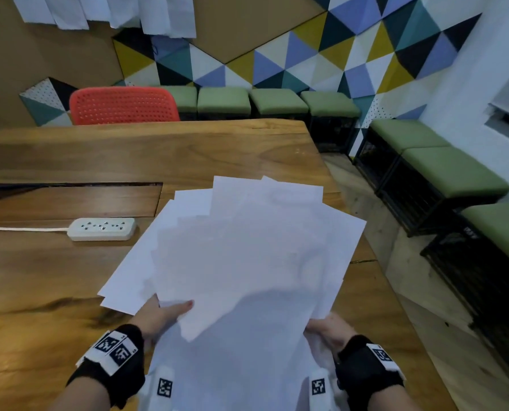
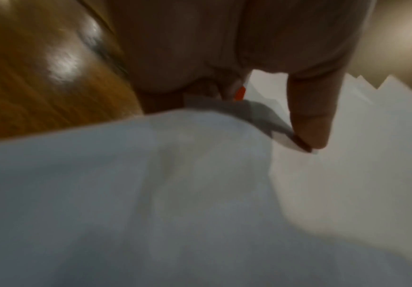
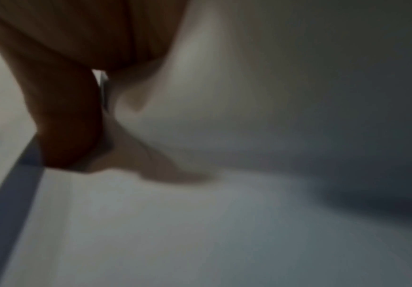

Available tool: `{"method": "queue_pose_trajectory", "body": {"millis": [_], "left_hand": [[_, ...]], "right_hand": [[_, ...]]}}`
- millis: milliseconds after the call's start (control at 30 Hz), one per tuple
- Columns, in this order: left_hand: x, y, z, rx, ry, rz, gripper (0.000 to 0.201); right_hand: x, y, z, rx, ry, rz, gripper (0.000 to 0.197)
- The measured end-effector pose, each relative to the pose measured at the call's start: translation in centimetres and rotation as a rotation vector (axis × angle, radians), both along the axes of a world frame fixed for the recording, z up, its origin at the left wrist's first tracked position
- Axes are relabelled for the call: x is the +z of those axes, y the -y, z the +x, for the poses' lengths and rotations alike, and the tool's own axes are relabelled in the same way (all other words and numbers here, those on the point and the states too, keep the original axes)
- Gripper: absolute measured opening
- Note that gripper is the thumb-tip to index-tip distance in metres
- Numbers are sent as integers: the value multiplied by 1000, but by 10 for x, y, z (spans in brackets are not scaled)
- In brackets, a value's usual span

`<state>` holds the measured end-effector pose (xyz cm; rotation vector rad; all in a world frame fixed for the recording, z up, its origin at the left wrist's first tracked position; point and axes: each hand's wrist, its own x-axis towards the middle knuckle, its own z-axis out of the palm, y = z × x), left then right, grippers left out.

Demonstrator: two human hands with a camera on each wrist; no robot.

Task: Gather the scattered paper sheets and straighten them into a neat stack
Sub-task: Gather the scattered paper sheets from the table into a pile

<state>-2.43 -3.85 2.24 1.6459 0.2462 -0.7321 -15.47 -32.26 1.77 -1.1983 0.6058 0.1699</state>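
Observation:
A fanned bundle of white paper sheets (image 1: 241,256) is lifted above the wooden table (image 1: 146,149), its corners sticking out at different angles. My left hand (image 1: 164,314) grips the bundle's near left edge, thumb on top and the other fingers hidden beneath. My right hand (image 1: 325,329) holds the near right edge, its fingers mostly covered by paper. In the left wrist view my thumb presses down on the paper sheets (image 2: 150,194). The right wrist view is blurred, with my thumb lying against the paper sheets (image 3: 200,223).
A white power strip (image 1: 102,229) with its cord lies on the table left of the bundle, beside a dark cable slot. A red chair (image 1: 122,105) stands behind the far edge. Green-cushioned stools (image 1: 452,176) line the wall and the floor to the right.

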Motion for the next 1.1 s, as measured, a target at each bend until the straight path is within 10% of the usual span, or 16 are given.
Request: {"method": "queue_pose_trajectory", "body": {"millis": [167,300,500,900,1033,1100], "left_hand": [[-5,-1,-7,0,-10,24,66],[-10,-13,1,-5,-6,-65,100],[13,-11,-3,-209,44,-133,106],[5,15,-11,-156,80,-96,81],[4,13,-6,-175,125,-49,53],[1,6,2,-135,157,26,28]], "right_hand": [[8,-12,14,-44,-100,-82,39],[15,-16,13,-56,-104,-27,127],[24,-18,6,196,-10,-168,78],[-13,-18,2,10,-198,-323,21],[-34,-12,-4,-119,-243,-266,86],[-32,-7,-8,-197,-241,-221,76]]}}
